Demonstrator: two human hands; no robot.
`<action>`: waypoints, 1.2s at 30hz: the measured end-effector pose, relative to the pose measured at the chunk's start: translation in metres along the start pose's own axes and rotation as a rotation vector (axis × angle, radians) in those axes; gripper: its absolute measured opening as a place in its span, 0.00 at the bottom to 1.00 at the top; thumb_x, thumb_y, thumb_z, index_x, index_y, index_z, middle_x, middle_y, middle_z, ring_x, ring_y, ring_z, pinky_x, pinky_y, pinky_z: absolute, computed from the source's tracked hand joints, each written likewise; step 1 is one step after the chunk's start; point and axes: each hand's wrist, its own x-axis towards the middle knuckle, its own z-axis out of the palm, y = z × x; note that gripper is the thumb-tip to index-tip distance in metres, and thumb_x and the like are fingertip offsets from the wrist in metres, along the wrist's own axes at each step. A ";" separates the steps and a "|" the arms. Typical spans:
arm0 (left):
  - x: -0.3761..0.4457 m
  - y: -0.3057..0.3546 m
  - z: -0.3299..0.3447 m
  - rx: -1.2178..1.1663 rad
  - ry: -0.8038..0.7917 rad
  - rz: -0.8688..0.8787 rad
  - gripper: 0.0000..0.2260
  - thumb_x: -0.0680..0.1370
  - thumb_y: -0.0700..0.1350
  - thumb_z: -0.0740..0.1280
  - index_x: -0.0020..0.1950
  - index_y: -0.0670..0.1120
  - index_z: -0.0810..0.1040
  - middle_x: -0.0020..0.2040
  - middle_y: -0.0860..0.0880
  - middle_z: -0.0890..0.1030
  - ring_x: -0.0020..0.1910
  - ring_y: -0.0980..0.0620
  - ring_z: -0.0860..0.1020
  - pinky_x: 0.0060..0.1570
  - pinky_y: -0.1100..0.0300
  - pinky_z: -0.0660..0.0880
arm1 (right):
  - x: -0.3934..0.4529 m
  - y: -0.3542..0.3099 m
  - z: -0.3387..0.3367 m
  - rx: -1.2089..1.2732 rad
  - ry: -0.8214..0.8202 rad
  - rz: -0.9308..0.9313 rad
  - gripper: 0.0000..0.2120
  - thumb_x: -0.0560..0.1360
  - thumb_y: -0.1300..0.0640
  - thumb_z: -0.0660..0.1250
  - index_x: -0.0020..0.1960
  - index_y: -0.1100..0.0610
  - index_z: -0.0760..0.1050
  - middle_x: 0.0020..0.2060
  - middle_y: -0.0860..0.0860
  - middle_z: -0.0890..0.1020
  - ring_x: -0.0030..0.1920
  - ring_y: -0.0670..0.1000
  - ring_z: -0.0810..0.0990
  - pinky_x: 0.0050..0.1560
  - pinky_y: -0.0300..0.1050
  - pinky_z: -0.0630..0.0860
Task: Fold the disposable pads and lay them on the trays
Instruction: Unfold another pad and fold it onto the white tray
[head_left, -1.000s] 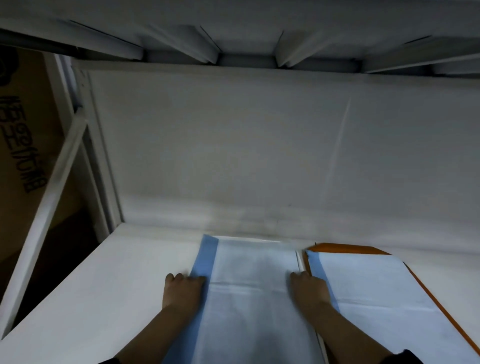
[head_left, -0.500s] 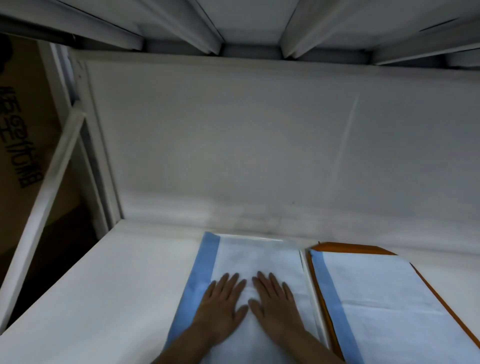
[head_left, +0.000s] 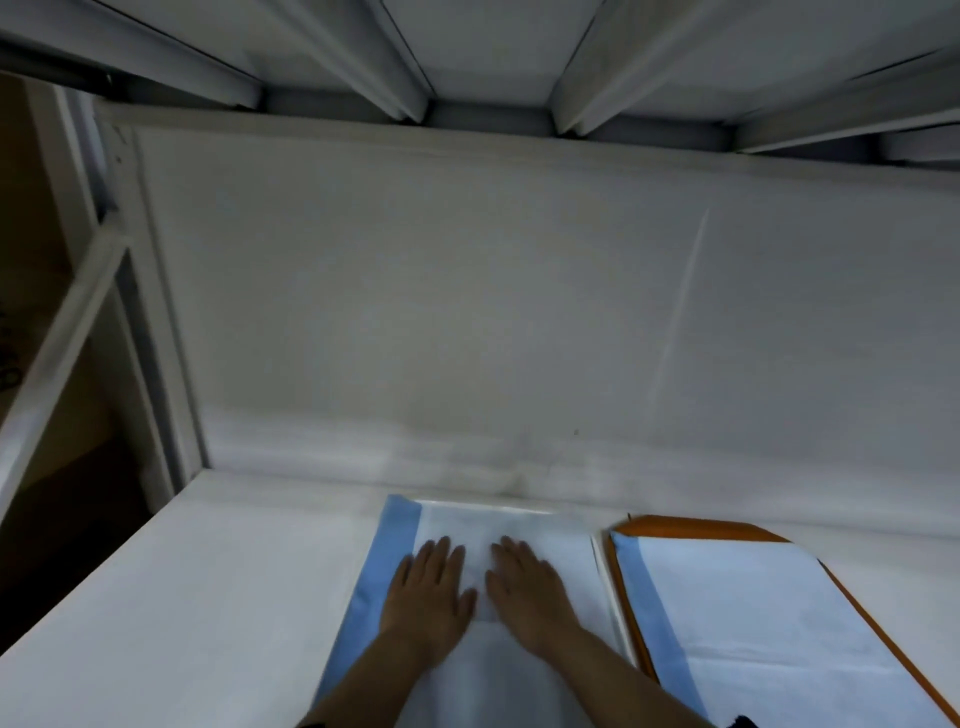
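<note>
Both hands lie flat, fingers spread, on the white pad (head_left: 545, 540), the left hand (head_left: 426, 592) nearer its blue border, the right hand (head_left: 524, 592) nearer the orange tray (head_left: 691, 527). The pad's long axis runs away from the person; smoothing outward probably comes next.

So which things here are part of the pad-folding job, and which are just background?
Part of the job:
left hand and right hand, flat on the blue-edged white disposable pad
second blue-edged white pad
orange tray under the second pad

Background:
white shelf surface
white back panel
white frame post
</note>
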 end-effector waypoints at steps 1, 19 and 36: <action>0.009 0.006 0.001 0.027 0.003 0.051 0.27 0.79 0.55 0.47 0.74 0.46 0.65 0.75 0.47 0.63 0.73 0.49 0.64 0.72 0.51 0.59 | 0.008 -0.005 -0.003 0.041 -0.013 -0.008 0.24 0.83 0.49 0.45 0.78 0.52 0.50 0.77 0.48 0.51 0.77 0.47 0.48 0.75 0.48 0.45; 0.018 -0.042 -0.009 0.089 -0.036 -0.080 0.37 0.67 0.65 0.53 0.52 0.36 0.83 0.53 0.39 0.83 0.58 0.42 0.80 0.71 0.51 0.41 | 0.016 0.038 -0.023 -0.248 0.031 0.174 0.24 0.79 0.48 0.53 0.71 0.59 0.62 0.71 0.57 0.65 0.70 0.56 0.64 0.69 0.48 0.60; 0.031 -0.038 -0.019 0.225 -0.070 -0.044 0.31 0.63 0.58 0.54 0.53 0.41 0.83 0.52 0.39 0.82 0.62 0.40 0.74 0.63 0.44 0.61 | 0.025 0.046 -0.019 -0.232 -0.114 0.137 0.28 0.80 0.43 0.49 0.76 0.54 0.54 0.77 0.55 0.51 0.76 0.56 0.52 0.72 0.52 0.54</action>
